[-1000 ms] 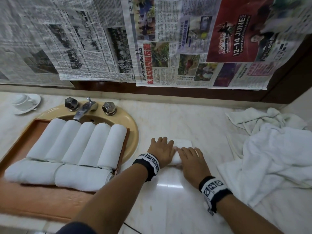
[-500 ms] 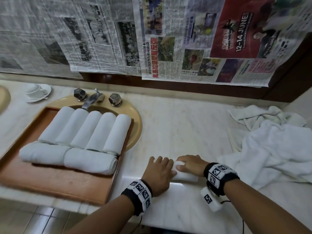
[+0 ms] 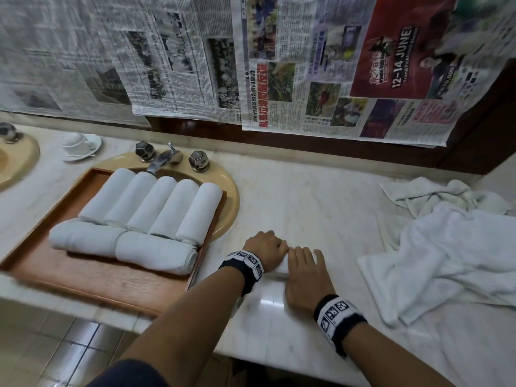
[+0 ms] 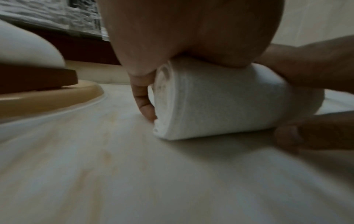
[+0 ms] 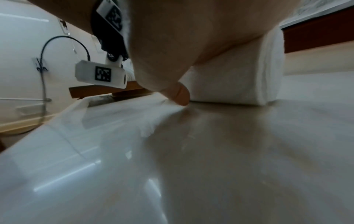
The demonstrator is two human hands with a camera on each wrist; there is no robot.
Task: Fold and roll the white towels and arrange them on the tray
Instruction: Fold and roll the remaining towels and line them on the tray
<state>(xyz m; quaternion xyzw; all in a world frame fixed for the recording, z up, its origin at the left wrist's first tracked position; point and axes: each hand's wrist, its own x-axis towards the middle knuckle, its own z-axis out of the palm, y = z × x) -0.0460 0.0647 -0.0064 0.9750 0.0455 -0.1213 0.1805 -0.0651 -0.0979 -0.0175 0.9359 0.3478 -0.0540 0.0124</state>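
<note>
A rolled white towel (image 3: 281, 267) lies crosswise on the marble counter (image 3: 307, 208), right of the tray. My left hand (image 3: 266, 247) covers its left end, with fingers curled over the far side and the thumb (image 4: 144, 104) down against the end of the rolled towel (image 4: 220, 103). My right hand (image 3: 305, 270) lies over the right half, its thumb (image 5: 181, 94) down in front of the rolled towel (image 5: 231, 78). The wooden tray (image 3: 92, 277) holds several rolled towels (image 3: 156, 205) in two rows.
A heap of loose white towels (image 3: 446, 247) lies at the counter's right. The tray rests over a tan sink (image 3: 231, 202) with a faucet (image 3: 164, 160). A cup on a saucer (image 3: 81, 143) stands at the back left. Newspaper sheets (image 3: 279, 65) cover the wall.
A second ago both hands lay flat with fingers stretched over the roll. Now the fingers curl round it. The roll stays between the tray and the loose towels.
</note>
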